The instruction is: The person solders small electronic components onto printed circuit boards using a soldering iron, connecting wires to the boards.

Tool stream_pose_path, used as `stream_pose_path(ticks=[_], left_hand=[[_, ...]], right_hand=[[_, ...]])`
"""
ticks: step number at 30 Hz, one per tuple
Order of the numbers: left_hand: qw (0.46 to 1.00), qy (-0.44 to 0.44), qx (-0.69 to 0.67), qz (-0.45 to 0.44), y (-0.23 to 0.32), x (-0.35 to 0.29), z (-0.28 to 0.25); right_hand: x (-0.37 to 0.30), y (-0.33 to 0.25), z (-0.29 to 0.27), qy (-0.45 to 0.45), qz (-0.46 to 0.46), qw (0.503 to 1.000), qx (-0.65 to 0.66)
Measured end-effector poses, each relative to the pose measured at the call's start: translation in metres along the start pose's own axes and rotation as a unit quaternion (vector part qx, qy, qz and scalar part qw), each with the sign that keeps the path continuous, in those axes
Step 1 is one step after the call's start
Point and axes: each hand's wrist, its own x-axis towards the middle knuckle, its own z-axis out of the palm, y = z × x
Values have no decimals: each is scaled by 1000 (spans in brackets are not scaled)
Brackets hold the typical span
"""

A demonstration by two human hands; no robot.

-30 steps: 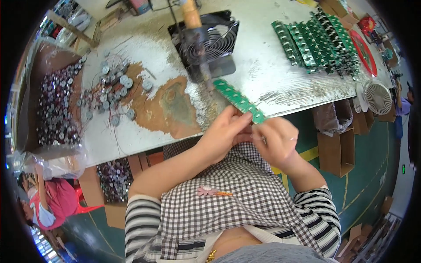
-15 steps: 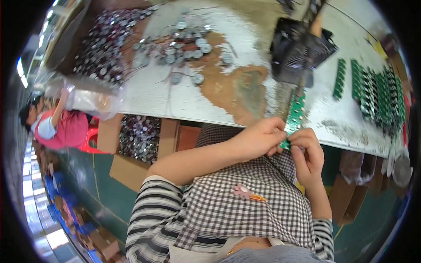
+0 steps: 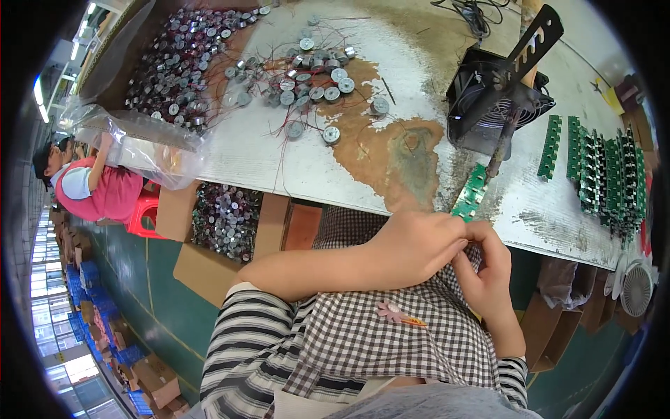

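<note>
A narrow green circuit board strip slants over the front edge of the worktable, and its near end disappears behind my fingers. My left hand is closed around that end, knuckles up. Against it, my right hand is closed in a pinch, its fingertips meeting the left ones. The exact grip is hidden. Close to the strip's far end is the tip of a dark soldering iron, fixed on a slotted black metal bracket by a black square fan.
Small round motors with thin red wires lie on the worn white table; a carton at back left holds many more. Several green board strips stand at right. Under the table sits an open motor carton. A person in pink works at left.
My hands have closed in together and now cover the strip's near end, which showed between them before. The view has shifted a little, and the bracket and fan look sharper.
</note>
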Motion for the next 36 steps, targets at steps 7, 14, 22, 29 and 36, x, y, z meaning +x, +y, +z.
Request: stream_pose_path(ticks=[7, 14, 22, 29, 36], left_hand=[[902, 198, 381, -39, -33, 30, -97], [894, 304, 329, 25, -94, 36, -118], [879, 154, -409, -193, -14, 20, -65], [782, 80, -511, -349, -18, 10, -13], [804, 71, -490, -330, -15, 26, -5]], right_hand=[[-9, 22, -21, 97, 35, 968, 227], [5, 28, -22, 93, 43, 992, 77], [0, 30, -15, 173, 59, 968, 169], [4, 35, -12, 223, -107, 969, -4], [18, 38, -13, 205, -177, 963, -9]])
